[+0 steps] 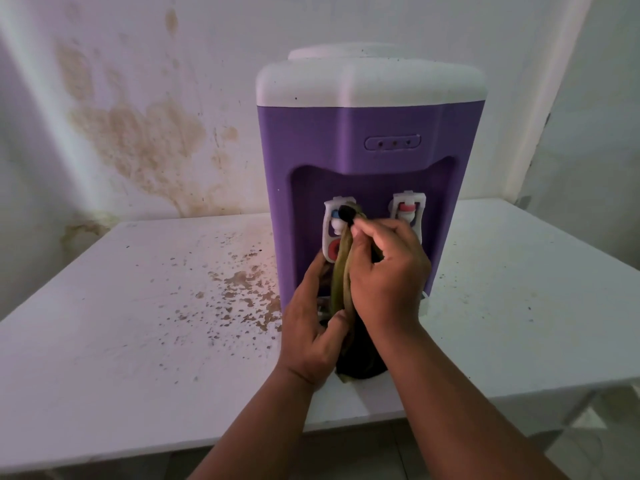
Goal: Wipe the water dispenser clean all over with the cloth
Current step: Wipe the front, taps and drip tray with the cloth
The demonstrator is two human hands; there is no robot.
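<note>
Brown stains run down the white wall [138,133] on the left side. Below it is a white tabletop [104,323] with brown spots and little dark specks, and most of the spots lie close to the left side of the water dispenser [311,140].

That water dispenser stands upright near the back of the tabletop, close to the wall. Its body is purple and its top is a white cap with a few tiny dark dots on it. On the front, up high, is a small oval panel [393,143] with three little dots in a row. Under it is a deep hollow with two white taps side by side. One tap [331,230] has a blue bit near the top and a red round part lower down. The other tap [407,207], further to the right, has a red and white nozzle.

The left hand [313,337] is low in front of the hollow. Its thumb and fingers curl round the lower part of the cloth [341,282] and hold it. This cloth is long and twisted, olive green with dark parts. It goes from the tabletop edge up to the tap with the blue bit, and its dark tip touches that tap.

The right hand [384,271] is higher up, right beside the left one. Its fingers pinch the top part of the cloth just under the tip, in front of the hollow between the two taps.
</note>
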